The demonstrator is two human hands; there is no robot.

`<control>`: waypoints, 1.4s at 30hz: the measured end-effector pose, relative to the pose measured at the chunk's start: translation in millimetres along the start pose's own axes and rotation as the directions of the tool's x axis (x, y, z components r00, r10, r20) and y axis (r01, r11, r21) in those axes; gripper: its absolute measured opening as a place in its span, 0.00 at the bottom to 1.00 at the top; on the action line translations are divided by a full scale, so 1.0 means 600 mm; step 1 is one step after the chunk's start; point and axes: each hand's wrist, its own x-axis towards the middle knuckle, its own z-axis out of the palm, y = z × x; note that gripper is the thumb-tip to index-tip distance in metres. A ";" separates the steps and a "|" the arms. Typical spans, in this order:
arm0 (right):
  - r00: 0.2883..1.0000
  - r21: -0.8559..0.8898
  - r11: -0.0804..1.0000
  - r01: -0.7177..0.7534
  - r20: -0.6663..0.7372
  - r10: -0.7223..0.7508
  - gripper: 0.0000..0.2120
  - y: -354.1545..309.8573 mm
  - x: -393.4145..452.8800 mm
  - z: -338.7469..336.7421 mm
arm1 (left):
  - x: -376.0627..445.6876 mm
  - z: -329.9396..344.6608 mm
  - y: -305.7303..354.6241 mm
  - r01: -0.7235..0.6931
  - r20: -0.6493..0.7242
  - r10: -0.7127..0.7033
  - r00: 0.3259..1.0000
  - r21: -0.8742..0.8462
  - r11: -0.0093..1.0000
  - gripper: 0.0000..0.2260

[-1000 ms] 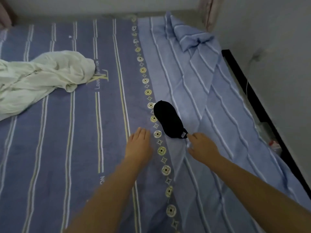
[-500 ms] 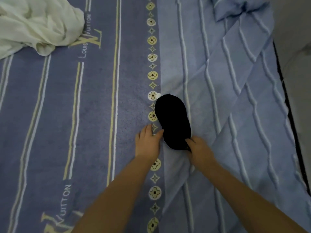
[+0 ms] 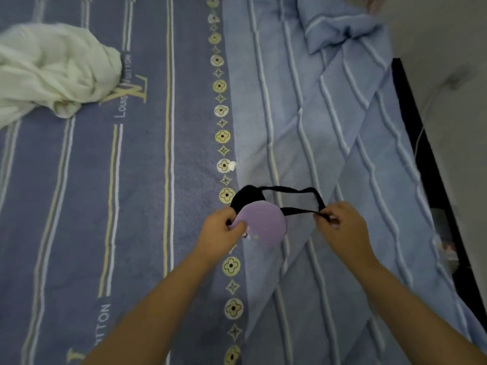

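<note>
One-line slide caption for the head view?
Over a striped bed, the left hand pinches a sleep mask and the right hand holds its black strap.

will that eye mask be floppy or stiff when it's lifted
Probably floppy: the eye mask folds over where the left hand pinches its edge, lilac lining up. Likely light: fingertips alone hold it. Its strap looks stretchy, drawn into a thin loop by the right hand, so it may spring back.

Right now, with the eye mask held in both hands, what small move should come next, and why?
Probably pull the strap wider with the right hand: it pinches the strap's end, the left hand grips the eye mask by its edge, and the loop looks only partly open.
</note>
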 end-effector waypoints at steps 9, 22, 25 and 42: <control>0.972 0.329 0.944 -0.019 0.228 -0.060 0.04 -0.169 -0.074 -0.086 | -0.161 -0.142 0.168 -0.099 -0.068 0.085 0.994 -0.233 0.967 0.16; 0.786 0.271 0.801 0.534 0.190 -0.588 0.10 -0.444 -0.220 -0.309 | -0.367 -0.298 0.444 -0.453 -0.054 0.464 0.884 0.136 0.881 0.07; 0.758 0.324 0.815 0.481 0.314 -0.572 0.10 -0.459 -0.235 -0.357 | -0.402 -0.323 0.476 -0.503 -0.062 0.545 0.836 0.311 0.807 0.11; 0.649 0.744 0.145 0.652 -0.448 -0.615 0.24 -0.521 -0.284 -0.499 | -0.499 -0.363 0.542 -0.560 0.019 0.628 0.778 0.475 0.679 0.03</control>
